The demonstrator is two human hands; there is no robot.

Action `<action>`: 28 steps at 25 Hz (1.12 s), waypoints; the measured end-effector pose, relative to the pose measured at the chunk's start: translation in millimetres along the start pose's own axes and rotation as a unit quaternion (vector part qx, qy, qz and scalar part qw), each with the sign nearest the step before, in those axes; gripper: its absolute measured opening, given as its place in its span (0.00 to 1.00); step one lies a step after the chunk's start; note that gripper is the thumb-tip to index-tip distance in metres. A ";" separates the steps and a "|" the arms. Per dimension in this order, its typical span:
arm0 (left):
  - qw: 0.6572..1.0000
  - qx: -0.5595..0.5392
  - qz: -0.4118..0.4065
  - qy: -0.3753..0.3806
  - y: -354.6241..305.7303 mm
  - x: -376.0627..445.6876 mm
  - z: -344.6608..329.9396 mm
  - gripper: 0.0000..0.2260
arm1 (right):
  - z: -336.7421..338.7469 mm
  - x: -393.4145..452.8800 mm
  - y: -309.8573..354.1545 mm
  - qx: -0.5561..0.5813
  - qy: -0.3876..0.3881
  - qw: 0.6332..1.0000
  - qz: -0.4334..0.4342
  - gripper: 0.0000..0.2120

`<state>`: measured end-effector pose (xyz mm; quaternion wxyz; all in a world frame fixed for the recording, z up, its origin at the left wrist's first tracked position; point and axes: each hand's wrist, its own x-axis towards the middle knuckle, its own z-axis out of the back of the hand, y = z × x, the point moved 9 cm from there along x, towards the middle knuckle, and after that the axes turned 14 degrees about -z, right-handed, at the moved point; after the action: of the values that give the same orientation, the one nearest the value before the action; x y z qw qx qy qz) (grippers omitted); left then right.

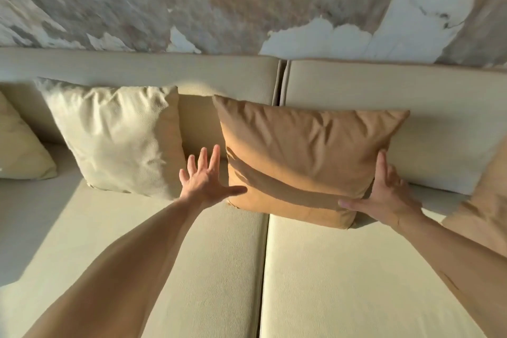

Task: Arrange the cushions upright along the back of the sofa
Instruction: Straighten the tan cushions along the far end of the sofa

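Note:
A tan cushion (pixel 304 156) stands upright against the cream sofa back (pixel 164 71), straddling the seam between the two seats. My left hand (pixel 205 178) is open with fingers spread, its thumb touching the cushion's lower left edge. My right hand (pixel 389 192) lies flat against the cushion's right edge, thumb under the lower right corner. A cream cushion (pixel 118 137) leans upright against the back, to the left. A pale yellow cushion (pixel 19 145) shows at the far left edge. Part of another tan cushion (pixel 485 206) sits at the far right.
The sofa seat (pixel 214 269) stretches wide below my forearms, with a seam running down the middle. Behind the sofa back rises a marbled beige and white wall (pixel 219 0).

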<state>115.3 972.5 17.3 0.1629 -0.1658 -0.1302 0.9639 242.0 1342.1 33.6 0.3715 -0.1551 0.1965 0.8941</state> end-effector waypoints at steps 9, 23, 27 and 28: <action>0.964 -0.264 0.025 -0.016 2.3 54.1 -78.7 0.61 | -73.2 52.1 -16.2 0.302 0.072 0.949 -0.051 0.62; 0.959 -0.283 -0.012 -0.012 -60.7 50.0 -78.3 0.48 | -36.0 55.0 -53.8 0.325 0.020 0.944 -0.054 0.64; 0.962 -0.274 -0.015 0.000 -72.1 52.7 -87.4 0.48 | -39.8 57.2 -68.9 0.334 0.014 0.941 -0.062 0.57; 0.961 -0.277 -0.011 0.005 -71.6 53.8 -90.3 0.49 | -41.9 58.9 -71.2 0.327 0.023 0.942 -0.065 0.57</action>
<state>119.4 1074.8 -58.0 0.1223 -0.2077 -0.3931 0.8874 259.3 1404.1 -44.8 0.4547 -0.0579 0.4760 0.7506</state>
